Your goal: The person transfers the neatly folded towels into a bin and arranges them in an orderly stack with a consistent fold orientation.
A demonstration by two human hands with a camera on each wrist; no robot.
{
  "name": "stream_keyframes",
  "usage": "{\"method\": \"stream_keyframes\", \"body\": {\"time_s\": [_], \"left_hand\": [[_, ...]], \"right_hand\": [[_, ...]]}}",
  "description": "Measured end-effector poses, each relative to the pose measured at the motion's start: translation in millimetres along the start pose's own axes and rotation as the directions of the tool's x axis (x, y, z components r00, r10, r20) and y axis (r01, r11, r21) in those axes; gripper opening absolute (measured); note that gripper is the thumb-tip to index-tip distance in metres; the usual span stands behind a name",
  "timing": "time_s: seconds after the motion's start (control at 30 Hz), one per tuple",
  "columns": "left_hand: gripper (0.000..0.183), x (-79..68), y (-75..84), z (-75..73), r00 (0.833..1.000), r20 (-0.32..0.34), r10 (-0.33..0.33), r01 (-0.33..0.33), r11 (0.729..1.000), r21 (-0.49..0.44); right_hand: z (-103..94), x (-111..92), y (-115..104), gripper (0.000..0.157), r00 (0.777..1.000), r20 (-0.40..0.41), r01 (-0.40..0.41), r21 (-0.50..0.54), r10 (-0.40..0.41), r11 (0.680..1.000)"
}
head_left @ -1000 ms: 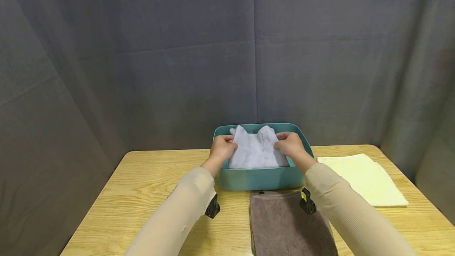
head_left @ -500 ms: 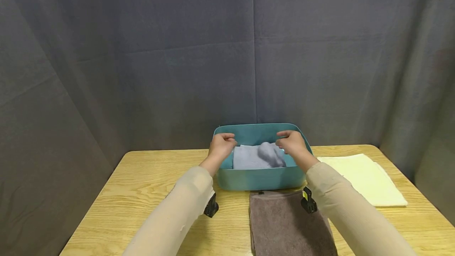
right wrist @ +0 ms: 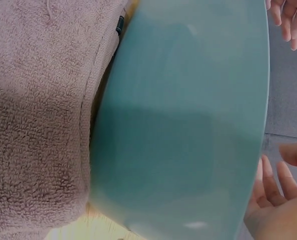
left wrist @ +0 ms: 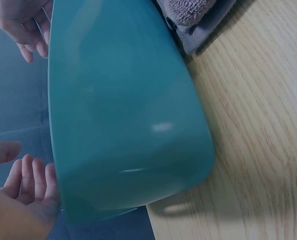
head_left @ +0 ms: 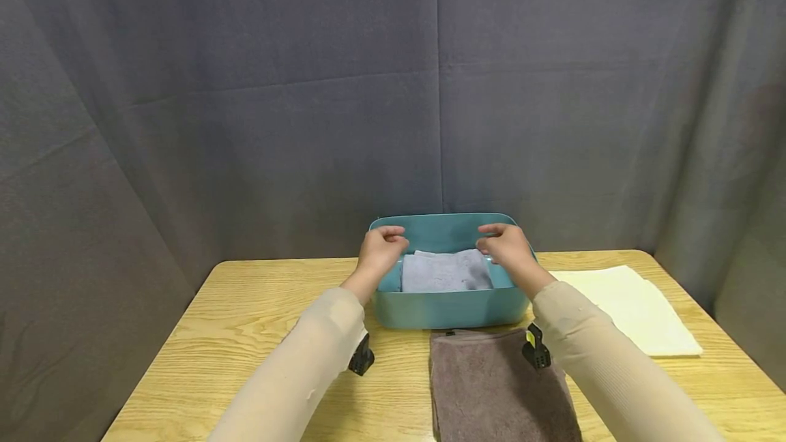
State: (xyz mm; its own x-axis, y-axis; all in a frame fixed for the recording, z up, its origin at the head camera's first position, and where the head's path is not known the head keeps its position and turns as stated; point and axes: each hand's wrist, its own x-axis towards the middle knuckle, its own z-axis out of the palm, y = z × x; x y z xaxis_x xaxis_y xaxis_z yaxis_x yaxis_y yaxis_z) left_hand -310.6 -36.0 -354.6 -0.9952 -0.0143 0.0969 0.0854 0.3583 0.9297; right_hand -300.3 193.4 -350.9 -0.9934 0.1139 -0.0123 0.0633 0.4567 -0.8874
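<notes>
A light grey-lavender towel (head_left: 442, 273) lies folded inside a teal bin (head_left: 451, 310), its right part slightly rumpled. Above the bin's left side hovers my left hand (head_left: 382, 251), fingers relaxed and holding nothing. My right hand (head_left: 507, 247) is raised over the right side, likewise with nothing in it. Each wrist view shows a gap between thumb and fingers: the left hand (left wrist: 31, 197) and the right hand (right wrist: 278, 195) are at the bin's rim. From the wrists, the bin's wall hides the towel.
A folded brown towel (head_left: 500, 387) lies on the wooden table (head_left: 245, 340) in front of the bin. Pale yellow folded cloths (head_left: 632, 309) lie to the right. A grey curtain (head_left: 307, 121) hangs close behind the bin.
Both hands held the grey-lavender towel upright a second ago and have let go of it. The towel has dropped into the bin, and its bunched right part has settled flatter.
</notes>
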Motion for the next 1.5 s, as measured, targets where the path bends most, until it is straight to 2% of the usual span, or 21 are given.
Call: {"method": "stream_keyframes", "body": {"time_s": [0.27,0.67,0.93,1.13,1.33,1.5], "left_hand": [[0.029,-2.3,0.0,-3.2,1.0,-0.007,0.022,-0.022,1.0,-0.015],[0.029,-8.3,0.8,-7.2,0.999,0.012,0.045,-0.044,0.999,-0.03],[0.028,-13.5,1.1,-13.9,0.997,-0.002,0.073,-0.073,0.995,-0.072],[0.028,-19.2,3.7,-20.4,0.996,-0.003,0.092,-0.092,0.992,-0.091],[0.029,-30.2,6.2,-24.8,0.992,0.044,0.114,-0.11,0.989,-0.097],[0.029,-38.7,6.3,-26.7,0.99,0.069,0.122,-0.113,0.987,-0.116]], "right_hand": [[-3.1,-3,3,0.042,0.999,0.008,0.034,0.048,-0.034,0.998],[-6.9,-17,6,0.042,0.995,-0.059,0.093,0.13,-0.086,0.987],[-14.6,-33,5,0.044,0.996,-0.05,0.082,0.173,-0.075,0.981],[-17.5,-44,4,0.044,0.996,-0.029,0.089,0.165,-0.085,0.982],[-22.5,-56,5,0.045,0.993,0.001,0.119,0.146,-0.12,0.982],[-28.6,-66,10,0.048,0.993,0.022,0.115,0.132,-0.119,0.985]]}}
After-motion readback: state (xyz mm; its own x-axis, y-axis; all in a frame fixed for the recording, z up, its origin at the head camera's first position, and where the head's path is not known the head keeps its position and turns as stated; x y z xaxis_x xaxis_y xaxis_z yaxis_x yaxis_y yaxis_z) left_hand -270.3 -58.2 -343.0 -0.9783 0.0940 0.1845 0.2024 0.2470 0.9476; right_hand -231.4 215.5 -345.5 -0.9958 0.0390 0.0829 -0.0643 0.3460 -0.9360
